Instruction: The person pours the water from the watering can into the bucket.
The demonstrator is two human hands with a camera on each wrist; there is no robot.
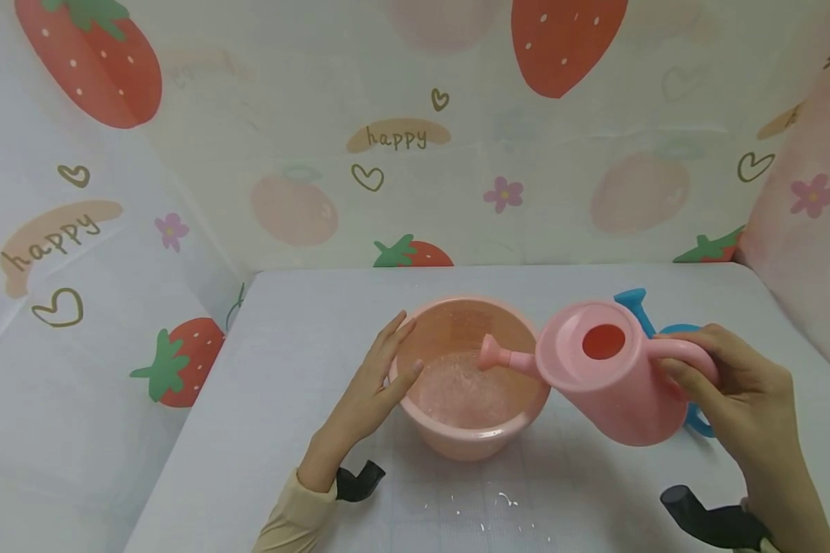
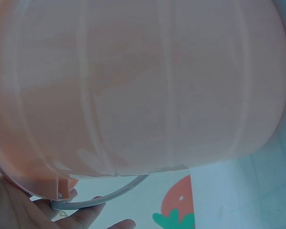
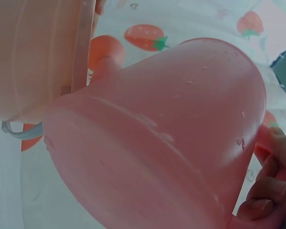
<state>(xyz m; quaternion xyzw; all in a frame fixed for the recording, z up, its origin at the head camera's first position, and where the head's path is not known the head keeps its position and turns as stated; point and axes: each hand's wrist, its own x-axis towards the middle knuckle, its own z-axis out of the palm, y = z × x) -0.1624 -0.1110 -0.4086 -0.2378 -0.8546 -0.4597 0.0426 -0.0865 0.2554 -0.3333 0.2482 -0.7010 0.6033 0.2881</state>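
Observation:
A peach-coloured bucket (image 1: pixel 469 435) stands on the table with rippling water (image 1: pixel 456 390) inside. My left hand (image 1: pixel 368 382) rests on its left rim, fingers extended and thumb over the inner edge. In the left wrist view, the fingers lie beside the bucket's grey carrying handle (image 2: pixel 115 194). With my right hand (image 1: pixel 740 384) I grip the loop handle of a pink watering can (image 1: pixel 605 392), fingers wrapped round it. The can is held tilted, its spout (image 1: pixel 496 354) over the bucket's opening. Water drops cling to the can's side in the right wrist view.
Partly hidden behind the pink can is a blue watering can (image 1: pixel 634 306). Small splashes of water (image 1: pixel 505 500) lie on the white table (image 1: pixel 270 369) in front of the bucket. A strawberry-patterned sheet (image 1: pixel 415 200) hangs behind the table and along its sides.

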